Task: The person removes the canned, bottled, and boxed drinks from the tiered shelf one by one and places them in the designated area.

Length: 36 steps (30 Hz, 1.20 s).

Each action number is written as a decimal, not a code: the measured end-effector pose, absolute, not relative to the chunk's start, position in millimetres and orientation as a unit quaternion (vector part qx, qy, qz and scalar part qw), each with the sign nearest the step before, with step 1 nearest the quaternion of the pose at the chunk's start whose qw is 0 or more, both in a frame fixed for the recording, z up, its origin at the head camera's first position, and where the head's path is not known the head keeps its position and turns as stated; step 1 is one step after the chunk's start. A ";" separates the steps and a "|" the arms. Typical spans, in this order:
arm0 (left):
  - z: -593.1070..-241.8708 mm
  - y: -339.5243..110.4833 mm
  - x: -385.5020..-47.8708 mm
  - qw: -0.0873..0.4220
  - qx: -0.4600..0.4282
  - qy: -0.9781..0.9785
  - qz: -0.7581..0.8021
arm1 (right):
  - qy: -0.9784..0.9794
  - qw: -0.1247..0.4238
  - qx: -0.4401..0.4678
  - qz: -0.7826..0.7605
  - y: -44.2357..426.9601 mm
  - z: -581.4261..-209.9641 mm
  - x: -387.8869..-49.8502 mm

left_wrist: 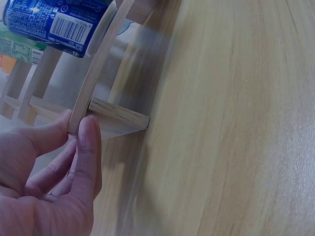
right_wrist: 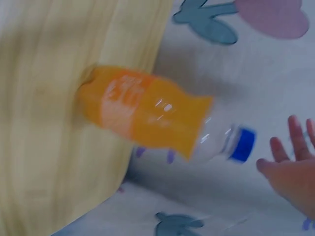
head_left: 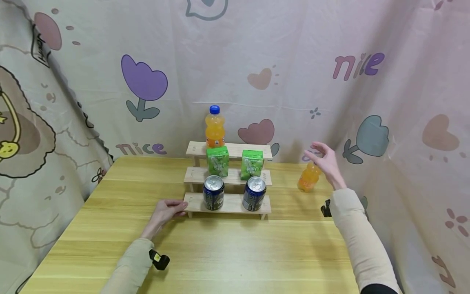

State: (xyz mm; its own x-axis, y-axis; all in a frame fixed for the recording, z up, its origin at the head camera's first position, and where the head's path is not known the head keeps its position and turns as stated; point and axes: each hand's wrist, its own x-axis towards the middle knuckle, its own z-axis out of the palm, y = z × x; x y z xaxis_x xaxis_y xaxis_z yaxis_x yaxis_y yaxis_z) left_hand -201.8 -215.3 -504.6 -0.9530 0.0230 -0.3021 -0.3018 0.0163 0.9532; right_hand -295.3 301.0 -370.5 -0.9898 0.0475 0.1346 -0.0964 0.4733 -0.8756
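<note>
My left hand (head_left: 168,212) pinches the left end of the lowest board of a wooden three-step display rack (head_left: 231,206), thumb above and fingers below. Off to the right, a bottle of orange drink (head_left: 308,179) with a blue cap (right_wrist: 242,144) stands on the table. Beside its cap, my right hand (head_left: 327,161) has its fingers apart and holds nothing; a gap shows between them in the right wrist view. Two dark blue drink cans (head_left: 213,196) stand on the lowest step, two green drink cartons (head_left: 218,161) on the middle one, and another orange drink bottle (head_left: 215,128) on the top.
The rack stands on a wooden table (head_left: 227,253) near its back edge. A printed curtain (head_left: 301,61) hangs behind and along both sides. Close to the right-hand bottle are the table's back right edge and the curtain.
</note>
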 end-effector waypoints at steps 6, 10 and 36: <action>-503.3 -214.8 -201.8 0.119 -0.100 0.700 0.697 | -0.849 0.072 0.027 0.523 278.2 -354.3 -293.1; -502.5 -214.5 -201.9 0.120 -0.099 0.699 0.698 | -0.838 0.073 0.042 0.538 262.6 -344.4 -292.1; -500.3 -214.6 -199.2 0.124 -0.103 0.701 0.694 | -0.810 0.083 0.128 0.566 176.5 -303.0 -285.6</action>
State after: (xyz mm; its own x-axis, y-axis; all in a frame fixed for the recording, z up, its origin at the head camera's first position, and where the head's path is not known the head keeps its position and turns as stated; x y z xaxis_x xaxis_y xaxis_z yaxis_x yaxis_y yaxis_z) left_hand -199.2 -214.6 -500.3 -0.9480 0.0285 -0.3171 -0.3168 0.0148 0.9484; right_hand -285.6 176.5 -303.0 -0.9534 -0.1127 0.2799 -0.3016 0.3270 -0.8956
